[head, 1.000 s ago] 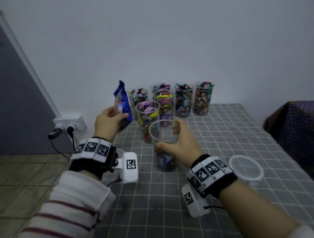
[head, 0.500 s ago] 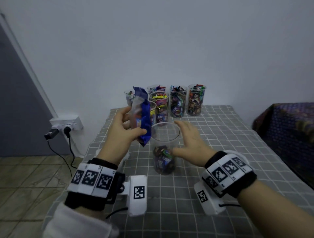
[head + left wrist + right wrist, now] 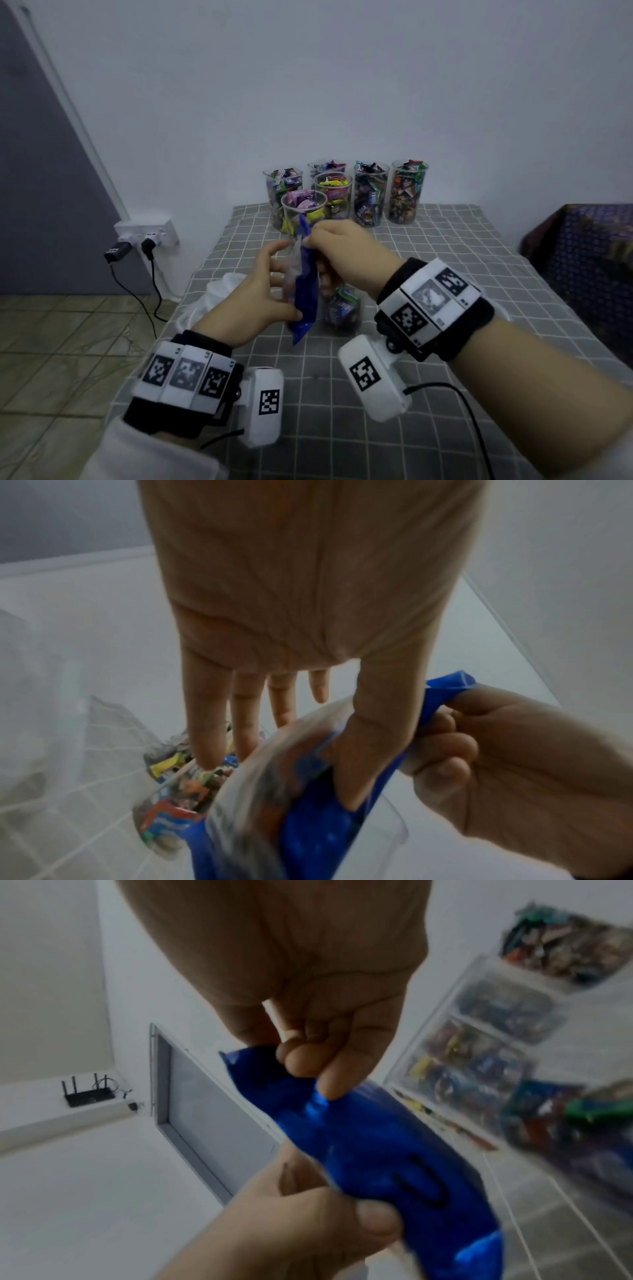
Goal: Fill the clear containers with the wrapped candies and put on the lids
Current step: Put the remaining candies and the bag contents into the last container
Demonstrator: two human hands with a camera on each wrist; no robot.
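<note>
A blue candy bag hangs upright in front of a clear container that has a few wrapped candies at its bottom. My left hand holds the bag's lower part, thumb pressed on its front and fingers spread behind it. My right hand pinches the bag's top edge. In the left wrist view the left thumb lies on the bag. The right wrist view shows the fingertips nipping the bag's top corner. The container's rim is hidden behind the hands.
Several clear containers full of candies stand at the back of the grey checked table; the nearest is just behind the hands. A white plastic bag lies at the left edge. A wall socket is at the left.
My left hand brought the blue bag down from the upper left to in front of the container. My right hand left the container and took hold of the bag's top.
</note>
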